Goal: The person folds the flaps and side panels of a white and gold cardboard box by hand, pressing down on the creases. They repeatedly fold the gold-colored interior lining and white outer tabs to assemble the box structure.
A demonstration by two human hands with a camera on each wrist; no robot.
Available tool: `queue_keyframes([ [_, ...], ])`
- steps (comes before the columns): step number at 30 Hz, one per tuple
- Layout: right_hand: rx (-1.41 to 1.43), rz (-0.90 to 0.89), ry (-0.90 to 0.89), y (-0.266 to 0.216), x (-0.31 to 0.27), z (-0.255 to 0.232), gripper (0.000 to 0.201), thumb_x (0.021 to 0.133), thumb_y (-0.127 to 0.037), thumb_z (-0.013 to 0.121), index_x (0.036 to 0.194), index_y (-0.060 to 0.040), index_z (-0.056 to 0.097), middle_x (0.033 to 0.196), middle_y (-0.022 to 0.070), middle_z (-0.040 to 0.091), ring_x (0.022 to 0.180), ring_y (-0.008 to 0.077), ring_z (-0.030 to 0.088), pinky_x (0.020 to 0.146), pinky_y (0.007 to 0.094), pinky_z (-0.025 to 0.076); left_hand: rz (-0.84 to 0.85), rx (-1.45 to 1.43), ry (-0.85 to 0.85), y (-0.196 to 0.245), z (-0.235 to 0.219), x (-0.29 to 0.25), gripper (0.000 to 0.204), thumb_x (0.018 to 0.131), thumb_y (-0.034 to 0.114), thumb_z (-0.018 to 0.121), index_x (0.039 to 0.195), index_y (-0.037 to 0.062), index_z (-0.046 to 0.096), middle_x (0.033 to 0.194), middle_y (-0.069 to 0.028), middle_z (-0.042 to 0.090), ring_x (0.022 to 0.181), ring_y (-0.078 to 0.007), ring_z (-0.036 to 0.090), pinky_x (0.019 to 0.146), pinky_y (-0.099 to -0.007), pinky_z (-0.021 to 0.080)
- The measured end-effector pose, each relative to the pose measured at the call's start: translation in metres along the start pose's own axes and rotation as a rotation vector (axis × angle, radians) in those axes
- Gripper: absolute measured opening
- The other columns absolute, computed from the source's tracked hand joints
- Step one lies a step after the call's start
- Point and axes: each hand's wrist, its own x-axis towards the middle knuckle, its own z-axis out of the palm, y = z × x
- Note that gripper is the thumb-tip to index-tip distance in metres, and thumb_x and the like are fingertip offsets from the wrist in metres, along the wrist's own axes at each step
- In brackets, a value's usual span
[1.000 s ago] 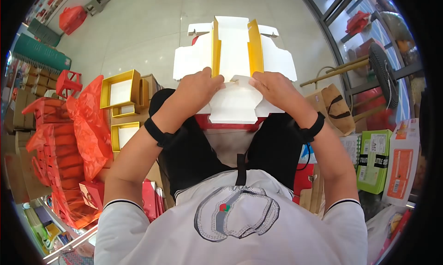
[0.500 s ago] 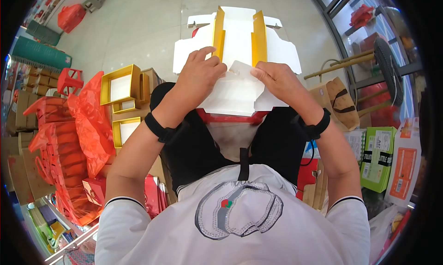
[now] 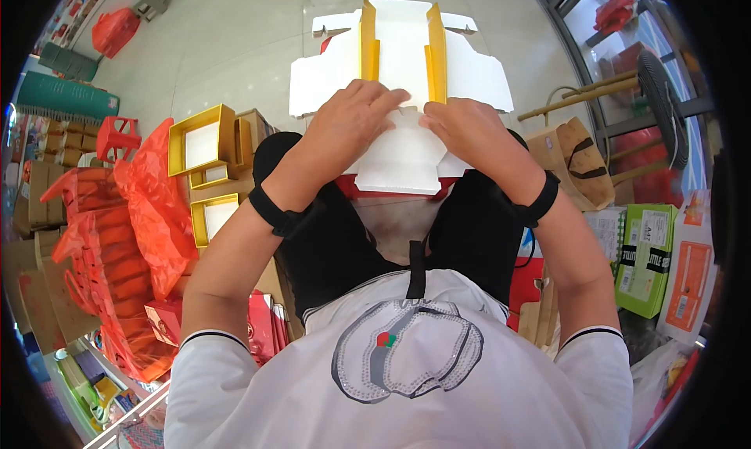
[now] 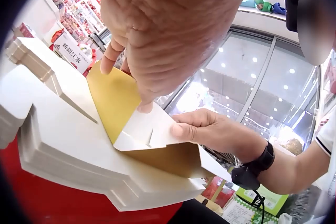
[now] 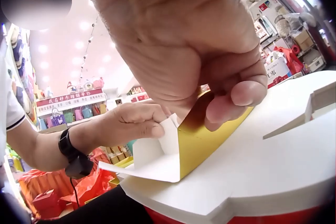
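A cardboard box blank [image 3: 403, 70], white inside and gold outside, lies on a stack of flat white blanks [image 3: 313, 85]. Its two long gold side walls [image 3: 436, 58] stand up. At the near left corner, my left hand [image 3: 356, 124] pinches the wall and a white corner flap [image 4: 142, 129], with fingers on the gold outside. The right hand [image 3: 469, 132] grips the near right corner, its curled fingers on the gold wall [image 5: 210, 148]. Between the hands, the white near end panel [image 3: 399, 156] slopes toward the lap.
Under the stack is a red support [image 4: 63, 198]. Finished gold-edged boxes [image 3: 202, 140] stand at the left beside red plastic bags [image 3: 160, 214]. At the right are a brown paper bag [image 3: 575, 163], a green box [image 3: 645, 257] and a wooden-legged stool [image 3: 661, 109].
My left hand, lifted with loose fingers half a second ago, has come back down onto the near left corner. The right hand stays at the near right corner, and the raised white flap between them now lies lower.
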Motion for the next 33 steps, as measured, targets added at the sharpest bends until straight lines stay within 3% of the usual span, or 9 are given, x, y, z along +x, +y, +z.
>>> queue_keyframes([
  [3,0.008,0.012,-0.006,0.003,-0.001,-0.002,0.029,0.106,-0.033,0.062,0.099,-0.0074,0.073,0.084,0.0157,0.073,0.085,0.0355,0.073,0.076,0.0480,0.056,-0.017,0.053,-0.114,0.000,0.007,0.002,0.029,0.093,0.014,0.076,0.121,0.0102,0.070,0.108,-0.0076,0.068,0.105,-0.0273,0.066,0.091,-0.0413,0.054],
  [11,0.075,0.072,-0.081,0.007,-0.002,-0.007,0.026,0.105,-0.030,0.063,0.105,-0.0054,0.073,0.091,0.0184,0.074,0.089,0.0348,0.073,0.080,0.0446,0.056,0.001,0.076,-0.106,-0.006,0.021,0.003,0.013,0.095,0.018,0.074,0.103,0.0087,0.071,0.091,-0.0072,0.070,0.094,-0.0274,0.067,0.083,-0.0408,0.054],
  [14,0.438,0.048,-0.027,0.023,-0.011,-0.008,0.023,0.102,-0.025,0.066,0.113,-0.0047,0.070,0.100,0.0182,0.074,0.089,0.0322,0.072,0.082,0.0406,0.056,-0.001,0.055,-0.118,-0.007,0.019,0.005,0.010,0.096,0.017,0.074,0.100,0.0079,0.071,0.088,-0.0084,0.070,0.092,-0.0281,0.067,0.081,-0.0411,0.055],
  [17,0.700,-0.009,-0.001,0.044,-0.024,0.000,0.024,0.097,-0.019,0.068,0.117,-0.0059,0.070,0.098,0.0096,0.069,0.077,0.0185,0.063,0.071,0.0321,0.051,-0.016,0.045,-0.151,-0.005,0.015,0.007,0.009,0.096,0.016,0.073,0.099,0.0071,0.071,0.088,-0.0092,0.070,0.091,-0.0290,0.067,0.081,-0.0419,0.055],
  [20,0.542,0.039,-0.077,0.029,-0.028,-0.016,0.030,0.094,-0.023,0.072,0.119,-0.0080,0.068,0.108,0.0131,0.072,0.089,0.0303,0.070,0.081,0.0369,0.056,-0.025,0.022,-0.177,-0.006,0.015,0.009,0.009,0.096,0.016,0.073,0.098,0.0065,0.071,0.089,-0.0099,0.070,0.091,-0.0300,0.067,0.081,-0.0426,0.055],
  [23,0.349,-0.076,0.110,0.029,-0.022,-0.003,0.024,0.094,-0.024,0.071,0.111,-0.0078,0.070,0.099,0.0126,0.070,0.084,0.0313,0.069,0.078,0.0393,0.056,-0.009,0.005,-0.168,-0.007,0.016,0.008,0.010,0.097,0.016,0.072,0.099,0.0063,0.070,0.088,-0.0103,0.069,0.091,-0.0304,0.067,0.081,-0.0429,0.056],
  [29,0.248,-0.074,0.195,0.026,-0.015,0.019,0.018,0.096,-0.024,0.068,0.096,-0.0065,0.071,0.088,0.0127,0.065,0.080,0.0336,0.068,0.073,0.0439,0.055,0.013,0.031,-0.151,-0.007,0.015,0.005,0.011,0.097,0.016,0.072,0.101,0.0063,0.069,0.090,-0.0099,0.068,0.093,-0.0303,0.066,0.083,-0.0429,0.056],
  [33,0.244,-0.092,0.157,0.029,-0.014,0.018,0.016,0.097,-0.021,0.068,0.096,-0.0053,0.068,0.088,0.0139,0.064,0.080,0.0361,0.065,0.073,0.0455,0.053,0.018,0.059,-0.167,-0.006,0.015,0.006,0.015,0.097,0.017,0.073,0.108,0.0063,0.069,0.100,-0.0118,0.068,0.098,-0.0311,0.066,0.084,-0.0428,0.056],
])
